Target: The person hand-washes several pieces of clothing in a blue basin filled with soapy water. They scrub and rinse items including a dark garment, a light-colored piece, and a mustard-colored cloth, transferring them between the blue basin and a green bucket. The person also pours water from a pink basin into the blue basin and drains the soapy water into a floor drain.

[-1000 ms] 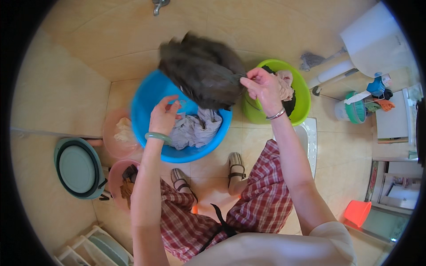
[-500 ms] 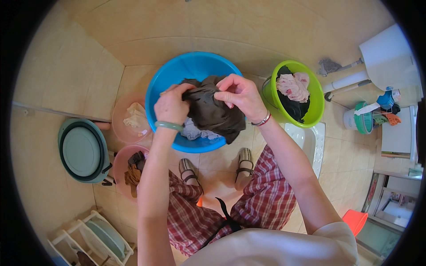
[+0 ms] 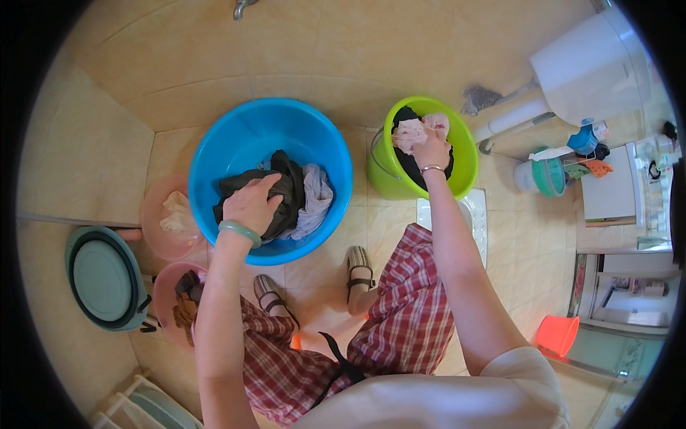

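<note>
A blue basin (image 3: 336,154) stands on the floor in front of me, holding a dark brown garment (image 3: 286,171) and a light grey cloth (image 3: 316,196). My left hand (image 3: 250,207), with a pale green bangle at its wrist, lies over the dark garment, thumb and fingers apart. To the right, my right hand (image 3: 432,151) reaches into a lime-green bucket (image 3: 466,168). Its fingers are bent into a pale pink garment with reddish marks (image 3: 409,136), their tips partly hidden by the cloth. Black cloth (image 3: 409,168) lies beneath the pink garment in the bucket.
Two pink basins stand at left, one with cream cloth (image 3: 177,213), one with brown clothes (image 3: 187,297). A grey-green folding basin (image 3: 107,279) leans on the wall. A white squat toilet (image 3: 475,214) lies below the bucket. A tap (image 3: 243,7) projects from the wall.
The dark garment, held up by both hands before, now lies in the blue basin. My right hand has moved right into the green bucket; my left has lowered. The view has shifted right.
</note>
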Motion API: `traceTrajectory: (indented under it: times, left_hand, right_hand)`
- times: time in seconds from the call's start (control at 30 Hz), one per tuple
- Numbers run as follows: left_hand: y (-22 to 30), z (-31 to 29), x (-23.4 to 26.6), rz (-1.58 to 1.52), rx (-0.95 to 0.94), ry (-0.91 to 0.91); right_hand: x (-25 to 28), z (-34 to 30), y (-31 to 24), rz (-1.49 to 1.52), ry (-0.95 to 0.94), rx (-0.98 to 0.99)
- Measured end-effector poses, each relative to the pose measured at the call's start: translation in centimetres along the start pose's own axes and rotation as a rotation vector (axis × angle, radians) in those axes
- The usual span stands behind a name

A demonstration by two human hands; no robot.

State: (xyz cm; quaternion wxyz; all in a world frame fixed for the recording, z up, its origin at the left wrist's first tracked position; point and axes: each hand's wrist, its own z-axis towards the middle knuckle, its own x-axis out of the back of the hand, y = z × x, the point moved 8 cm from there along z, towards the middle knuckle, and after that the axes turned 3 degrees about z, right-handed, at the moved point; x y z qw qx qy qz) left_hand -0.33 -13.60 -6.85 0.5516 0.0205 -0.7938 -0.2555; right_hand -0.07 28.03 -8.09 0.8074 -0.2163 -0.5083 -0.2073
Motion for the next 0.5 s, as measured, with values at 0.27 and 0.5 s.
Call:
traceTrajectory:
  times: [0.27, 0.5]
  left_hand:
    - [1.7, 1.0, -1.0, -0.028, -0.100, 0.063]
    - [3.3, 2.3, -1.2, -0.238, -0.064, 0.032]
  right_hand:
    - [-1.9, 4.8, 9.3, 0.545, -0.045, -0.363]
    - [8.3, 3.8, -3.8, 2.304, -0.507, -0.127]
